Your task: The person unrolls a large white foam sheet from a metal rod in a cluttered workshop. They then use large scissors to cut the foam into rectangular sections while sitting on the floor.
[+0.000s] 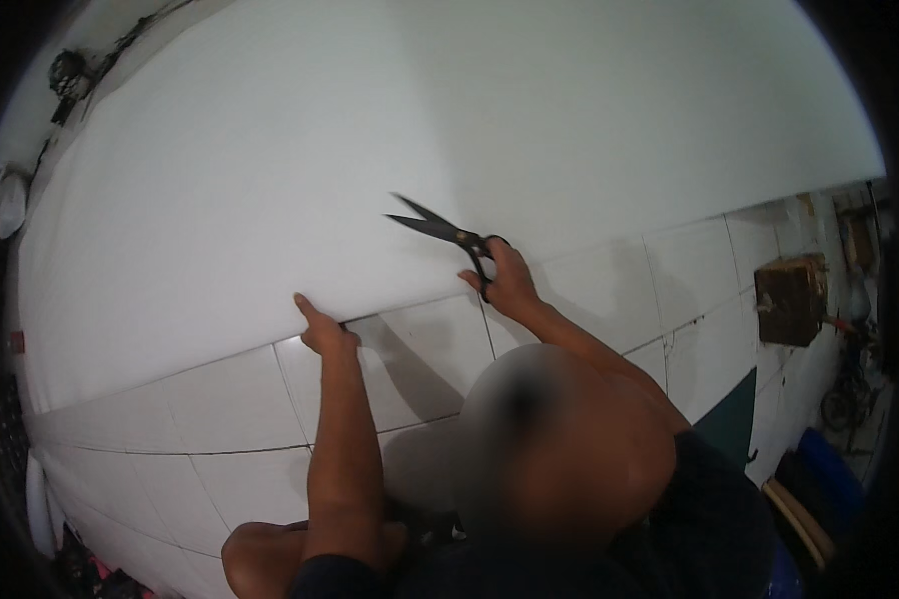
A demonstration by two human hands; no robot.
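A large smooth white sheet [270, 150] lies spread across the far side, with its near edge running from lower left up to the right. My left hand [324, 327] grips that near edge. Its thumb lies on top of the sheet, while the other fingers are mostly hidden beneath. To the right, my right hand [514, 288] is closed around the handles of black scissors [440, 225]. The scissor blades are spread apart and point up and left, over the sheet and inside its near edge.
White floor tiles [235, 389] with dark joints extend this side of the sheet. At the right stands a brown box-like block [791, 299]. A dark green piece [729, 424] and blue and black items [827, 474] are at lower right. A whitish bag [6, 203] sits at the far left.
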